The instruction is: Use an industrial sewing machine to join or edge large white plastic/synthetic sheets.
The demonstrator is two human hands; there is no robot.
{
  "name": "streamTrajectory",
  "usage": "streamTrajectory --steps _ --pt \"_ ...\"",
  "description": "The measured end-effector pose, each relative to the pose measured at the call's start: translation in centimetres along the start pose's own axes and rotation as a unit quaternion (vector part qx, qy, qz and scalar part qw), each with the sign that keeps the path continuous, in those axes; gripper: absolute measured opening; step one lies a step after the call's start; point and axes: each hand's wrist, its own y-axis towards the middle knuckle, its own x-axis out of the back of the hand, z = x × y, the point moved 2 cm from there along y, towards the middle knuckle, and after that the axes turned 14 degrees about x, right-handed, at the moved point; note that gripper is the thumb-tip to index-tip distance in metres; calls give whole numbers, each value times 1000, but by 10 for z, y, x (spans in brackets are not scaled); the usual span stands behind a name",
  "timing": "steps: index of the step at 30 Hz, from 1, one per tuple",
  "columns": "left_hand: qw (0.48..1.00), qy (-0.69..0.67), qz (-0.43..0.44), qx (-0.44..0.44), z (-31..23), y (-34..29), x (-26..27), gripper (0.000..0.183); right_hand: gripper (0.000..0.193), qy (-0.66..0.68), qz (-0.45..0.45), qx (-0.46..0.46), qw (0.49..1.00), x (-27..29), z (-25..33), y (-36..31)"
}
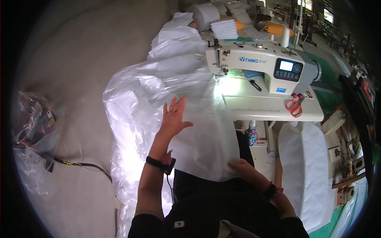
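A large white sheet [204, 146] with a translucent, shiny plastic look drapes from the sewing machine's bed over my lap and down to the left. My left hand [174, 118] rests over it with fingers spread, holding nothing. At the sheet's near right corner, my right hand [243, 169] grips the edge, thumb on top and the other fingers hidden below. The white sewing machine [254, 61] stands beyond, its lamp lighting the needle area. Whether the sheet lies under the presser foot I cannot tell.
Red-handled scissors [294, 108] and a small black tool [255, 85] lie on the machine bed. Behind are a folded white stack [224, 29] and a thread cone [285, 37]. A white panel [303, 174] hangs at right. Clear plastic bags [35, 131] lie on the left floor.
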Motion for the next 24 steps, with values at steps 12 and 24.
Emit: streamTrajectory --steps 12,24 --pt "830 265 471 139 159 -221 -16 27 35 46 -2 -21 999 5 -8 4" --pt "987 130 -42 -82 -21 -103 -4 78 34 -217 110 152 958 15 -30 30"
